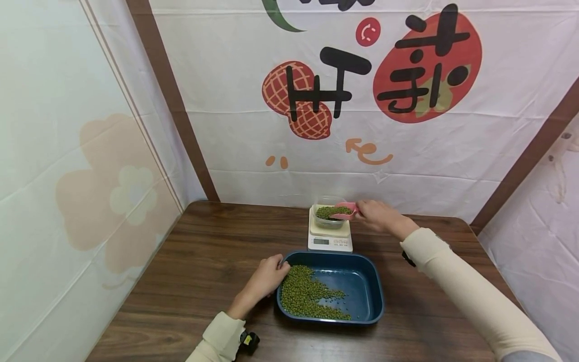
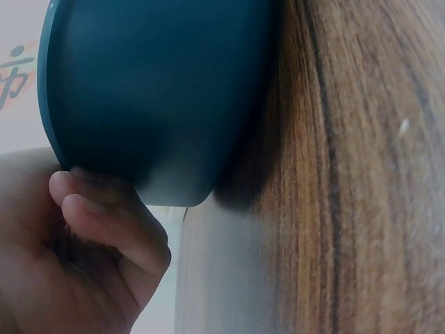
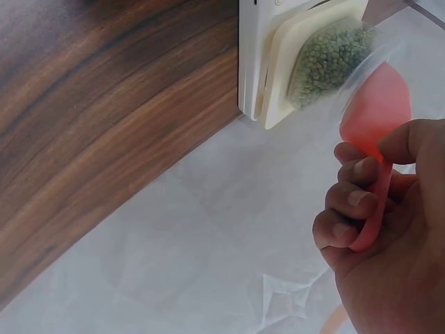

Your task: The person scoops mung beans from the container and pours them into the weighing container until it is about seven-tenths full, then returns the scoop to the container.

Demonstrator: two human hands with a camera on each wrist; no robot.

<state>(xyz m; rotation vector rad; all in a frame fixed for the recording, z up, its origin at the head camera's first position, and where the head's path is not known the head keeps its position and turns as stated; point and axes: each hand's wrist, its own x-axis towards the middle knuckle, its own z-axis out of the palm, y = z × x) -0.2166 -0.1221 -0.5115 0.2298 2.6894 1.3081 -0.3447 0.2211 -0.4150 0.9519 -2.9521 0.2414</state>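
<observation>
My right hand (image 1: 377, 217) grips the handle of a pink scoop (image 3: 379, 104). The scoop's bowl, with green beans in it, is over the rim of a clear plastic tub (image 1: 329, 224). More green beans (image 3: 334, 59) lie inside that tub, which stands on a white kitchen scale (image 1: 330, 244). At the near side, my left hand (image 1: 268, 274) holds the back left corner of a blue tray (image 1: 376, 291), thumb and fingers at its rim. Green beans (image 1: 300, 291) are heaped along the tray's left and front. In the left wrist view the curled fingers (image 2: 104, 223) press the tray's outer wall.
The dark wooden table (image 1: 203, 261) runs back to a white printed cloth (image 1: 235, 125) hanging behind the scale. Another cloth hangs along the left side. The scale stands near the table's back edge, just behind the tray.
</observation>
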